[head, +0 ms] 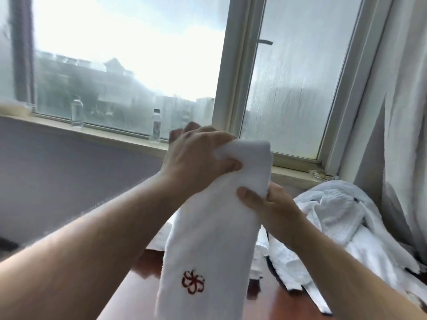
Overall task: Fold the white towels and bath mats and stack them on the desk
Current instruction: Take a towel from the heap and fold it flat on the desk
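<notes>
A white towel with a red embroidered flower hangs lengthwise in front of me, held up above the reddish-brown desk. My left hand grips its top end, fingers curled over the fold. My right hand grips the towel just below, thumb across the front. A heap of unfolded white towels and bath mats lies on the desk to the right. A little more white cloth shows behind the hanging towel.
A window sill runs across behind the desk, with two clear plastic bottles standing on it. A light curtain hangs at the right edge beside the heap.
</notes>
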The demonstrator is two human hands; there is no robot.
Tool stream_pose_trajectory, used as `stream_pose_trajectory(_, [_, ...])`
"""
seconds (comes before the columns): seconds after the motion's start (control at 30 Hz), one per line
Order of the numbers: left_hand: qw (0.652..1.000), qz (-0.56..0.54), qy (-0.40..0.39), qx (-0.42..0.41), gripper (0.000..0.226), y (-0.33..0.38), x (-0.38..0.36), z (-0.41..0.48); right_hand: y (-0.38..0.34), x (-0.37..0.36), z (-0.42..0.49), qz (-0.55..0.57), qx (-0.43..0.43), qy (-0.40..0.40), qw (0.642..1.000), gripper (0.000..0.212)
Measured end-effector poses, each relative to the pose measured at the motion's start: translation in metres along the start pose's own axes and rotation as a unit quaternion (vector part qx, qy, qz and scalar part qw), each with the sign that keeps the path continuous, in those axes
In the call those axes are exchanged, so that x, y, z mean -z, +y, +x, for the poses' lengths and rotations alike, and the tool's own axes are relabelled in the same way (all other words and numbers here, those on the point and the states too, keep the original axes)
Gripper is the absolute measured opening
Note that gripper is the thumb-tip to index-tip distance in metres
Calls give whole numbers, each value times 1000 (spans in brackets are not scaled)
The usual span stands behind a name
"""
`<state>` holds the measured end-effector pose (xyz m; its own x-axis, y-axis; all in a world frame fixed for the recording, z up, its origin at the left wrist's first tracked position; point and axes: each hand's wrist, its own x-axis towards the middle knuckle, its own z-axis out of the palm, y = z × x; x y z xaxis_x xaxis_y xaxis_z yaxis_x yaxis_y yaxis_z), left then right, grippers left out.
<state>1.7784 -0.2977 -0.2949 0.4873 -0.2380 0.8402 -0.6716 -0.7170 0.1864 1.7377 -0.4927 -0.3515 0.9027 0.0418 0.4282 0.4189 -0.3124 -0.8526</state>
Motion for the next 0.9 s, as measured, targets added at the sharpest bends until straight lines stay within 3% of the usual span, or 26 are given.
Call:
stream_pose_trajectory(0.13, [976,-109,19,189,92,-40,-15,-36,8,-31,13,33,-14,92,995,30])
stream_pose_trajectory(0.2, [907,-289,-76,297,104,-55,-26,-64,11,-34,19,95,-23,128,987,17])
stream_pose_trajectory(0.23, [857,-380,-142,318,99,-60,-35,-80,12,-33,22,132,-33,142,981,15])
stream_pose_trajectory(0.3, [784,-478,-245,312,59,-62,-56,-110,11,-28,30,206,-51,159,964,16])
stream_pose_trajectory(0.37, [761,-517,-259,293,34,-58,-80,-128,8,-21,39,254,-60,163,951,19])
stream_pose_trajectory(0.5, [726,-584,-237,276,38,-54,-115,-132,3,-1,59,266,-77,165,947,25])
stream_pose_trajectory(0.63, [726,-569,-257,287,39,-51,-139,-128,13,21,71,250,-94,188,945,29])
stream_pose_trajectory(0.9, [788,-507,-231,262,41,-40,-164,-86,55,61,109,182,-126,230,948,22])
